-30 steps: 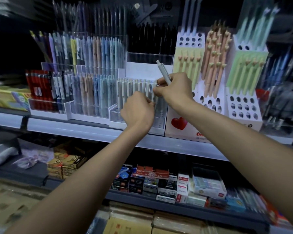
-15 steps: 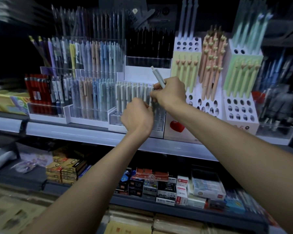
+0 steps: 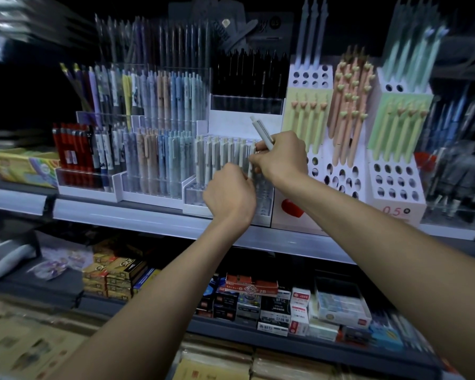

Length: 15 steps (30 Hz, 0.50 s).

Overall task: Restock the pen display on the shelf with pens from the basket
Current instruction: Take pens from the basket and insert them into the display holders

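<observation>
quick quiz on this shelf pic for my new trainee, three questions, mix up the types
1. True or false: the right hand grips a pale pen that sticks up past its knuckles.
2. The pens standing in the clear tray behind the left hand are: A red, B pale grey, C black.
3. Fill in: the white stand with the red heart sits to the ___ of that tray.
Key: 1 true; 2 B; 3 right.

pen tray on shelf | holed stands right | boxes below
</observation>
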### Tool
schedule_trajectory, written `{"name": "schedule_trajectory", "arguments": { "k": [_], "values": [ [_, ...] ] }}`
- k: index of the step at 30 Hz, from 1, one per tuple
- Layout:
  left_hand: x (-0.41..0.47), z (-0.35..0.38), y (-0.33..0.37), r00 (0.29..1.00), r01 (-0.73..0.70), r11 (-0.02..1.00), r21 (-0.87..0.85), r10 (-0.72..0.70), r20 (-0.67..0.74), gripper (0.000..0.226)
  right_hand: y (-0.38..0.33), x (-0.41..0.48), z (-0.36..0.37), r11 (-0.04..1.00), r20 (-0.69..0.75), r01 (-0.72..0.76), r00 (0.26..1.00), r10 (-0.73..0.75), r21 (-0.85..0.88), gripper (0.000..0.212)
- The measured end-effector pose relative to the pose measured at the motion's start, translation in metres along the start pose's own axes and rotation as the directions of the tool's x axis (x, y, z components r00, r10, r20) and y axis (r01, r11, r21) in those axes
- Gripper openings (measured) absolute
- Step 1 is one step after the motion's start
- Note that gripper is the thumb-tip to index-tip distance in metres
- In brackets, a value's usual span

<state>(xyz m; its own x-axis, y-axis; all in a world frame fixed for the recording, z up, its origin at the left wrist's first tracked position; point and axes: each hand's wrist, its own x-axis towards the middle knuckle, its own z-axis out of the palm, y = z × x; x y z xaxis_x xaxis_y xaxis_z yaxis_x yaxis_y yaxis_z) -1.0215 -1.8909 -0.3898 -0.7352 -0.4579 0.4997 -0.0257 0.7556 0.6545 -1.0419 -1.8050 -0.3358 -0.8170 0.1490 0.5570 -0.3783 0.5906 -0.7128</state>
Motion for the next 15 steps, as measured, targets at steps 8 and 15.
{"name": "schedule_trajectory", "arguments": {
  "k": [8, 15],
  "values": [
    [-0.008, -0.009, -0.001, 1.0, 0.006, 1.0, 0.014, -0.006, 0.029, 0.012, -0.009, -0.006, -0.011, 0.997, 0.049, -0.072, 0.996, 0.071, 0.017, 0.024],
    [-0.027, -0.037, -0.009, 0.992, -0.011, 0.995, -0.103, 0.024, 0.124, 0.026, -0.008, -0.027, -0.051, 0.948, 0.216, -0.279, 0.945, 0.244, 0.15, 0.02]
  ]
}}
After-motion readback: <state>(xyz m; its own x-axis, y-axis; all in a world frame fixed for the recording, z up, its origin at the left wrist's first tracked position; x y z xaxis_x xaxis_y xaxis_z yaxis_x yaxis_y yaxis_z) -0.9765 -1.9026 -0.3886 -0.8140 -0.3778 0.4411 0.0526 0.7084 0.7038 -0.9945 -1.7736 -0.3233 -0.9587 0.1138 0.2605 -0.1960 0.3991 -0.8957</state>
